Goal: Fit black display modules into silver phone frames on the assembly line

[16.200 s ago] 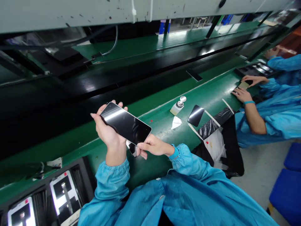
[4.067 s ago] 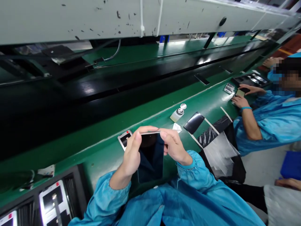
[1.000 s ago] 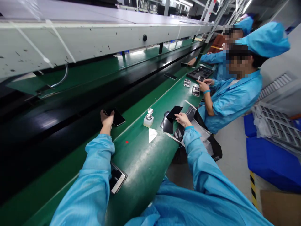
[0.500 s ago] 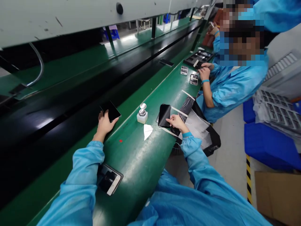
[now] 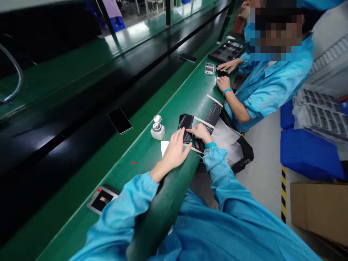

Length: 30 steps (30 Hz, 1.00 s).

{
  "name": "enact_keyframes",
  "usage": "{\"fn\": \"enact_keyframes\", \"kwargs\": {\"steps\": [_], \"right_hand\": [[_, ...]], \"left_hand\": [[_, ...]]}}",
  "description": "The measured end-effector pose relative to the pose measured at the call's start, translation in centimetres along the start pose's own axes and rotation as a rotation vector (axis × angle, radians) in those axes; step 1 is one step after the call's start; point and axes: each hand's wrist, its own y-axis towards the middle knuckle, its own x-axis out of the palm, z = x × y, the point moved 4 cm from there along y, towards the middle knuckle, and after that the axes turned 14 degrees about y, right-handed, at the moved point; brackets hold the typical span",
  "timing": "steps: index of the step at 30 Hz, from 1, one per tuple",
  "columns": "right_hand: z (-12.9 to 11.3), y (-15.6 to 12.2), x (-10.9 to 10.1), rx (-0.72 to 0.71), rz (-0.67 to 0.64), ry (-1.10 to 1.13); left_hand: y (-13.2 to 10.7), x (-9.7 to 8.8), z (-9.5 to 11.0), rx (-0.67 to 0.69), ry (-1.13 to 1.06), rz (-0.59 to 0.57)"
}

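Observation:
A dark smartphone (image 5: 185,120) lies on the green bench in front of me, with what seems to be another flat panel under it. My left hand (image 5: 176,148) reaches over its near left edge, fingers stretched out and touching it. From the right, my right hand (image 5: 201,132) grips the phone's right edge, its index finger over the glass and the other fingers curled. White paper (image 5: 164,146) sticks out from behind my left hand. On the dark belt lies another smartphone (image 5: 120,120), untouched.
A dispenser bottle (image 5: 157,131) with its lid up stands left of the phone. An opened phone housing (image 5: 101,198) is partly behind my left sleeve. A black-lined bag (image 5: 231,145) hangs at the bench edge. Beyond, a co-worker's hands (image 5: 225,82) handle a device near a black tray (image 5: 228,49).
My left hand has left the phone on the belt and come right to the phone at my right hand. The view has shifted. The co-worker's hands have lowered onto a device.

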Motion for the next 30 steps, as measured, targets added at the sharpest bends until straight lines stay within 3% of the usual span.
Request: {"fn": "enact_keyframes", "kwargs": {"steps": [3,6,14,22,26,30], "right_hand": [[-0.3,-0.4,-0.2,0.035,-0.057,0.088],[-0.3,-0.7,0.0,0.066,-0.079,0.170],[-1.1,0.4,1.1,0.165,-0.066,0.199],[-0.4,-0.1,-0.2,0.129,-0.025,0.139],[-0.8,-1.0,-1.0,0.026,-0.021,0.143],[-0.8,-4.1,-1.8,-0.117,-0.057,0.228]], "left_hand": [[5.1,2.2,0.3,-0.189,0.046,-0.017],[8.5,2.2,-1.0,-0.339,0.114,-0.026],[12.3,1.4,-1.2,-0.513,0.161,-0.155],[12.8,2.6,-1.4,-0.593,-0.082,-0.198],[11.8,3.4,-0.3,-0.627,-0.244,-0.107],[9.2,3.8,0.7,-0.586,-0.491,0.005]]}}
